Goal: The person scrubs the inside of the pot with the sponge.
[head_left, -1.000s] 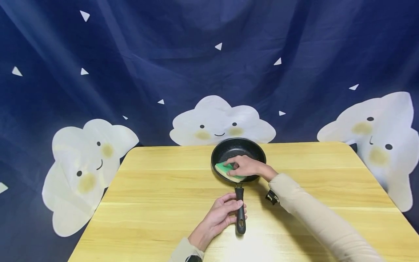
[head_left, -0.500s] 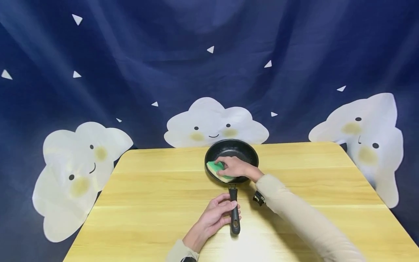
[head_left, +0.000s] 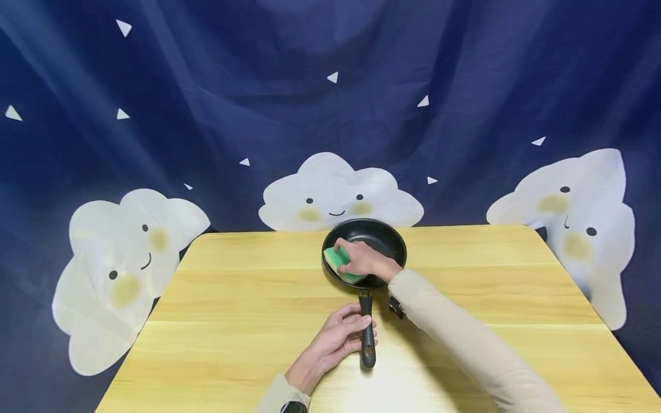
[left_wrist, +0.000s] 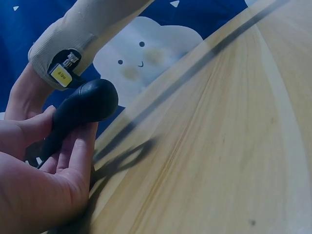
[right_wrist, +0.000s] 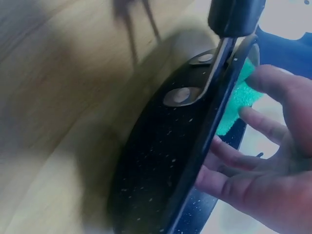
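Observation:
A black frying pan (head_left: pixel 384 238) is near the far edge of the table, its handle (head_left: pixel 368 344) pointing toward me. My left hand (head_left: pixel 330 345) grips that handle, thumb on top and fingers underneath. In the left wrist view, the handle's rounded end (left_wrist: pixel 100 100) is raised over the wood, its shadow lying apart from it. Inside the pan, my right hand (head_left: pixel 361 258) holds a green and cream sponge (head_left: pixel 335 256) against the left part of the bowl. The right wrist view shows fingertips on the green face of the sponge (right_wrist: pixel 236 107) behind the speckled pan wall (right_wrist: pixel 156 151).
The light wooden table (head_left: pixel 248 292) extends to both sides of the pan. Behind it hangs a dark blue curtain (head_left: pixel 289 103) with white clouds and small triangles. A small black device (head_left: pixel 396 307) is strapped at my right wrist.
My right hand has slid the sponge slightly up and left along the pan's wall, and its fingers have bent more. The left hand keeps its grip on the handle. The head view has shifted slightly.

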Demonstrator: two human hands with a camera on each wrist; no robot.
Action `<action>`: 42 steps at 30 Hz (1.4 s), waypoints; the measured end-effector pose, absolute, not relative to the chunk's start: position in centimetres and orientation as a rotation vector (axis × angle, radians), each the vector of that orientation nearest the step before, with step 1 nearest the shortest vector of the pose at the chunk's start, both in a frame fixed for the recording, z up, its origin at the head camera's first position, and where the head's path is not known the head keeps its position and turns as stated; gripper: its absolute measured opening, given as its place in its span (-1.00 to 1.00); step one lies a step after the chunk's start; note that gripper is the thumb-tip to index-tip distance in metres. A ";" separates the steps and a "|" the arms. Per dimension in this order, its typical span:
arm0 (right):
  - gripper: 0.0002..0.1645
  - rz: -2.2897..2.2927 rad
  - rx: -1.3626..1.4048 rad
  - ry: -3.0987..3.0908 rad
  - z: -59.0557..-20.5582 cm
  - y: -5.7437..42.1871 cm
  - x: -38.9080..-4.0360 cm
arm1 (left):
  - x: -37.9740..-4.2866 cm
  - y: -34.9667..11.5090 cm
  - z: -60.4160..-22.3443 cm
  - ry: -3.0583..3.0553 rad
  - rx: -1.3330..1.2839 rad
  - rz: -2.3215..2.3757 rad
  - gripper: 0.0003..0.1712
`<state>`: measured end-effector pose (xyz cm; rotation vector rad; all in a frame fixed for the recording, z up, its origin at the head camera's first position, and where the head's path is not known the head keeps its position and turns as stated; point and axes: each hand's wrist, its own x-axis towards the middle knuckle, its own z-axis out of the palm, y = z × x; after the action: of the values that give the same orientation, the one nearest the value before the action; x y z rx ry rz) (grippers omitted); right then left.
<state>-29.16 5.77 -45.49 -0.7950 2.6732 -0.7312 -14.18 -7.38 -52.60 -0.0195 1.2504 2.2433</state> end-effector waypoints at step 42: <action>-0.42 -0.630 -0.601 2.911 -46.8 6.1 -31.9 | -14.3 -7.2 -52.7 1.272 -0.028 2.244 -0.65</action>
<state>-31.94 6.07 -46.84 -0.6013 2.9106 -0.6301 -14.31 -7.20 -52.73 -0.0283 1.2723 2.2442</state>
